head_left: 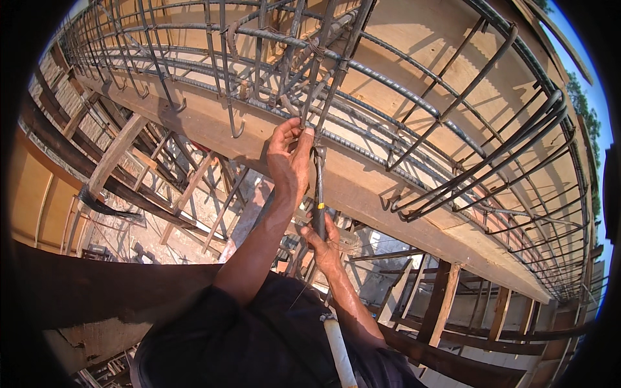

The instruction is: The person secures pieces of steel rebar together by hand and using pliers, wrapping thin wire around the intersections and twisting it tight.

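My left hand [288, 161] is closed at the lower edge of the rebar cage [362, 72], thumb and fingers pinched together beside an upright steel bar. What sits between the fingertips is too small to make out. Below it, my right hand [326, 251] grips a slim dark hand tool [319, 184] with a black handle and a yellow band. The tool stands nearly upright, its metal head close under my left fingertips, against the timber beam [362, 184]. Hooked bar ends [238, 126] hang over the beam to the left.
Plywood formwork [446, 48] stands behind the cage. More hooked bars [479, 165] jut out at the right. Timber props and braces [119, 152] fill the space below the beam. A white cigarette-like stick [339, 352] with a greyish tip shows near the lower edge.
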`<state>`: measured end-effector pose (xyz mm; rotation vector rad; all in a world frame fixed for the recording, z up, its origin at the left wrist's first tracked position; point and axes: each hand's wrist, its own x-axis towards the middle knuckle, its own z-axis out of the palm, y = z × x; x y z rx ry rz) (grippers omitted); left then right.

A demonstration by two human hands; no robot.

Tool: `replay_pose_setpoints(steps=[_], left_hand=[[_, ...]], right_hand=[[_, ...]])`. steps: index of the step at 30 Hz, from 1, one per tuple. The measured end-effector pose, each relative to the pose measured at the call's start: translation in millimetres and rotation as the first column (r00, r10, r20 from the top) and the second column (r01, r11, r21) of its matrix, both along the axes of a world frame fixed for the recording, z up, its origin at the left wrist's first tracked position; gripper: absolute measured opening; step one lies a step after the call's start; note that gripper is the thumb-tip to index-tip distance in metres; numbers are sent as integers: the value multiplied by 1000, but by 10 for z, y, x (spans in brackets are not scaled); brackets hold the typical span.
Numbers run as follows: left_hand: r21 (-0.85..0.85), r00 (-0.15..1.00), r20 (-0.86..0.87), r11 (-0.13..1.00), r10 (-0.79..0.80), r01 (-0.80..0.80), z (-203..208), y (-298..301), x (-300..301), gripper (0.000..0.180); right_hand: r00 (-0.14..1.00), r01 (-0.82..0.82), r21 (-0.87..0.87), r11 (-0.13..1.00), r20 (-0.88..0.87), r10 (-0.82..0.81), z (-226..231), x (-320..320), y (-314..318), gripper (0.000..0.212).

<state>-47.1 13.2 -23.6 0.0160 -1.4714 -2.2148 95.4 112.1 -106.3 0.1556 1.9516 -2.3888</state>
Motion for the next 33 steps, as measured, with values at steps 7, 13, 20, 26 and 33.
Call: replay_pose_setpoints(steps=[7, 13, 20, 26, 33], left_hand=[[250, 966, -97, 934, -239, 256, -50, 30, -51, 35], [352, 969, -123, 904, -213, 243, -53, 85, -72, 33], [342, 986, -12, 926, -167, 161, -17, 129, -152, 35], [250, 993, 86, 967, -81, 57, -285, 150, 142, 29], [193, 772, 413, 875, -484, 445, 154, 58, 523, 40]], right_hand=[[999, 27, 14, 1000, -30, -27, -50, -3, -39, 37], [999, 11, -6, 1000, -45, -11, -118, -13, -70, 36], [998, -54, -152, 987, -43, 48, -79, 36, -59, 33], [966, -187, -606, 774, 30, 257, 99, 84, 78, 33], [819, -91, -964, 250, 71, 569, 537, 215, 364, 30]])
